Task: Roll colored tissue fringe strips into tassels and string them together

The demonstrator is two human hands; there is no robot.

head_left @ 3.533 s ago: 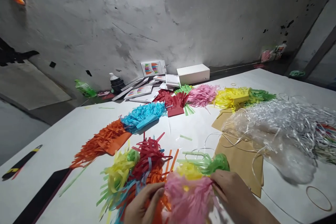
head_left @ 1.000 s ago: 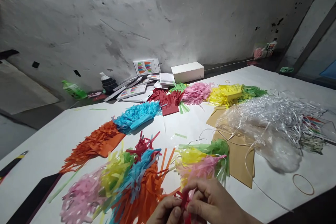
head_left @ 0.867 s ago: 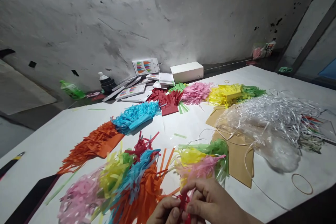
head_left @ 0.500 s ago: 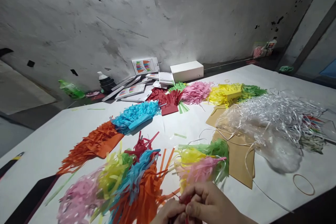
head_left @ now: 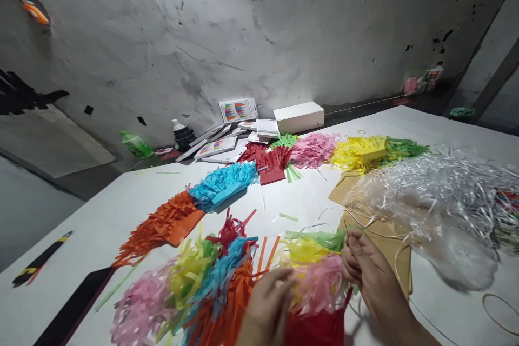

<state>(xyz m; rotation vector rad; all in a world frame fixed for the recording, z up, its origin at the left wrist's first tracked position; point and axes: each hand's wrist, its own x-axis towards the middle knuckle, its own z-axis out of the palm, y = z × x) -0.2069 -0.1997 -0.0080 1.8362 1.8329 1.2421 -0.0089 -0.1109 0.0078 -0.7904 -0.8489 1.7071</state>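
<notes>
A string of paper tassels lies in front of me: pink (head_left: 140, 308), yellow-green (head_left: 190, 273), blue (head_left: 221, 275), orange (head_left: 221, 311), yellow (head_left: 302, 251), green (head_left: 324, 238) and another pink (head_left: 320, 284). A red tassel (head_left: 320, 328) sits at the bottom edge between my hands. My left hand (head_left: 267, 303) is blurred and rests on the tassels beside the red one. My right hand (head_left: 368, 278) has its fingers curled at the end of the green tassel, where a thin silver ribbon runs. What they pinch is too small to make out.
Stacks of fringed paper arc across the white table: orange (head_left: 162, 224), blue (head_left: 223, 184), red (head_left: 270, 161), pink (head_left: 312, 148), yellow (head_left: 359, 152), green (head_left: 403, 147). A silver ribbon heap (head_left: 441, 189) covers brown paper (head_left: 391, 248). White box (head_left: 299, 117), cards (head_left: 238, 110), rubber band (head_left: 498, 311).
My hands were pinched together on a small red piece; they have come apart. The right hand has moved up to the green tassel. A red tassel now lies between them.
</notes>
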